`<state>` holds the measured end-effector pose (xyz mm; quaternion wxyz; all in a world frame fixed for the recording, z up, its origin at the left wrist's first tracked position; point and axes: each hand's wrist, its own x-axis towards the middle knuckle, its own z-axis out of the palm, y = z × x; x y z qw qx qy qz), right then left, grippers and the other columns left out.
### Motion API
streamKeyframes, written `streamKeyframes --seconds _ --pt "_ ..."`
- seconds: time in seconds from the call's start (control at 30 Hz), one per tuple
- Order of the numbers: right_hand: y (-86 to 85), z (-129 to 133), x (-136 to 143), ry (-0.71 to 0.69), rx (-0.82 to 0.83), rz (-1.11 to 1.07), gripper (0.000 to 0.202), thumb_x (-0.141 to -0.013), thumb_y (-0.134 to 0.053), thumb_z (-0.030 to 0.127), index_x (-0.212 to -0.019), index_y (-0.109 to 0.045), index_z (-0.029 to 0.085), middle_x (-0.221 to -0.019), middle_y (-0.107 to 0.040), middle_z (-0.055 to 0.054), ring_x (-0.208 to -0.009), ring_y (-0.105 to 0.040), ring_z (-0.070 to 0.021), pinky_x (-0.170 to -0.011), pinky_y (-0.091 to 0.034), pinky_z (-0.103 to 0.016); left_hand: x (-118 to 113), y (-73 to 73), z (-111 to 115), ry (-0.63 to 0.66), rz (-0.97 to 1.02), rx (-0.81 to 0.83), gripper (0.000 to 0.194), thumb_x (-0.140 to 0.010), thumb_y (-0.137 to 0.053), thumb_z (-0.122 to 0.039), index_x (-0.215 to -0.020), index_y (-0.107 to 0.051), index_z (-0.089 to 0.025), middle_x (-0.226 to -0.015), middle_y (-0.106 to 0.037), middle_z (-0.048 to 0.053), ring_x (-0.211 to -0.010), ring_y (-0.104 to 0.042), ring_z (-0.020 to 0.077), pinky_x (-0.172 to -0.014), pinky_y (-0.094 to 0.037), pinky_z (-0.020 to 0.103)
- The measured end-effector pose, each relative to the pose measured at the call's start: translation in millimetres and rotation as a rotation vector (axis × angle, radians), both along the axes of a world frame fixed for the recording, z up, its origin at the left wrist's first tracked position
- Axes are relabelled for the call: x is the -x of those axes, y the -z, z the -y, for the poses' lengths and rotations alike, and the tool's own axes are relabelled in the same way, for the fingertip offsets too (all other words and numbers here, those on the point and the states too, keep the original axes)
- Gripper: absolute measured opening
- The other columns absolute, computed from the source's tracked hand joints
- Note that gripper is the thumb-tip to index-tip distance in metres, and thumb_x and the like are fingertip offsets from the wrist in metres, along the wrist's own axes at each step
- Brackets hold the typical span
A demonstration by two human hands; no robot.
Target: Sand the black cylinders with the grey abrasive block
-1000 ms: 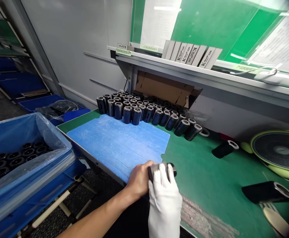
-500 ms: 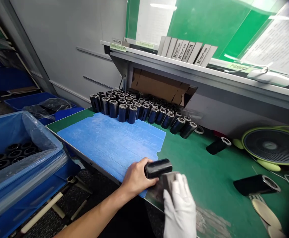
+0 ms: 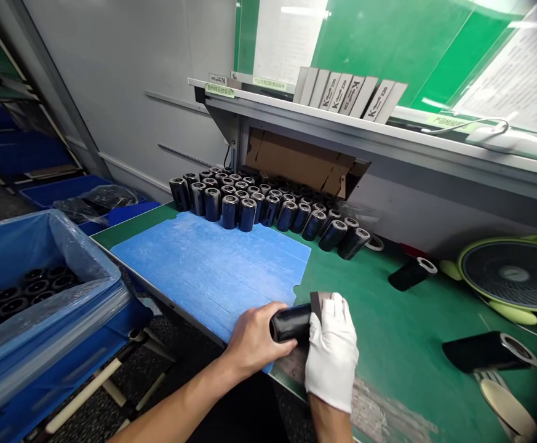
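Note:
Bare, my left hand (image 3: 253, 339) wraps round the near end of a glossy black cylinder (image 3: 292, 322), which lies on its side over the table's front edge. On my right hand (image 3: 333, 351) is a white glove. Its fingers press a flat grey sanding block (image 3: 320, 300) against the cylinder's far end. The glove hides much of the block and that end of the cylinder. Left of my hands is a blue sheet (image 3: 213, 264) on the green tabletop (image 3: 379, 332). Upright black cylinders (image 3: 247, 215) stand in rows behind it.
Two black cylinders (image 3: 411, 274) lie at the right, near a green-rimmed fan (image 3: 513, 274) and round tan discs (image 3: 508, 406). A blue bin (image 3: 106, 271) lined with plastic holds more cylinders at left. Grey blocks marked 220 (image 3: 342, 92) line the shelf (image 3: 268, 101).
My gloved right hand has moved up with the sanding block, from below the cylinder's far end to against it. My left hand keeps hold of the cylinder; the view has shifted slightly.

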<state>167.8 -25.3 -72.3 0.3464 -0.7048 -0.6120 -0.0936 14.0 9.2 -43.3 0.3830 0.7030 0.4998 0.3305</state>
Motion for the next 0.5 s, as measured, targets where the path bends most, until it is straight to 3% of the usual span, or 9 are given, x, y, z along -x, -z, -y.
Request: streamKeyframes --seconds 0.17,0.33,0.4,0.5 --pt "6.9 0 -7 -0.071 0.036 -0.073 0.056 -0.103 -0.035 0.045 -0.147 -0.052 0.014 -0.155 -0.044 -0.014 -0.149 -0.031 -0.0327 -0.113 -0.042 -0.052 3 1.4 -3 0.029 0.068 0.041 0.045 -0.067 -0.080 -0.028 -0.112 -0.072 -0.028 -0.101 -0.077 -0.001 -0.095 -0.072 0.0240 -0.086 -0.053 0.030" --pt "-13.3 -2 -71 0.206 0.020 -0.382 0.074 -0.097 -0.045 0.059 -0.154 -0.042 0.011 -0.154 -0.044 -0.017 -0.141 -0.042 -0.0374 -0.120 -0.031 -0.057 11 -0.9 -2 0.062 0.197 0.089 0.049 -0.067 -0.083 -0.028 -0.114 -0.069 -0.025 -0.104 -0.075 -0.002 -0.099 -0.069 0.0217 -0.089 -0.051 0.028" --pt "-19.9 11 -87 0.245 -0.002 -0.417 0.078 -0.096 -0.045 0.063 -0.156 -0.039 0.013 -0.158 -0.039 -0.014 -0.145 -0.037 -0.0373 -0.123 -0.026 -0.057 12 -0.5 0 0.025 0.193 0.082 0.048 -0.068 -0.082 -0.026 -0.113 -0.067 -0.025 -0.103 -0.074 -0.002 -0.097 -0.068 0.0208 -0.087 -0.050 0.028" --pt "-14.7 41 -95 0.285 0.044 -0.512 0.083 -0.094 -0.047 0.066 -0.158 -0.034 0.015 -0.162 -0.033 -0.012 -0.147 -0.032 -0.0383 -0.124 -0.024 -0.059 10 -1.1 4 -0.003 0.147 0.050 0.051 -0.068 -0.081 -0.022 -0.115 -0.064 -0.026 -0.105 -0.072 -0.002 -0.097 -0.067 0.0207 -0.088 -0.048 0.030"
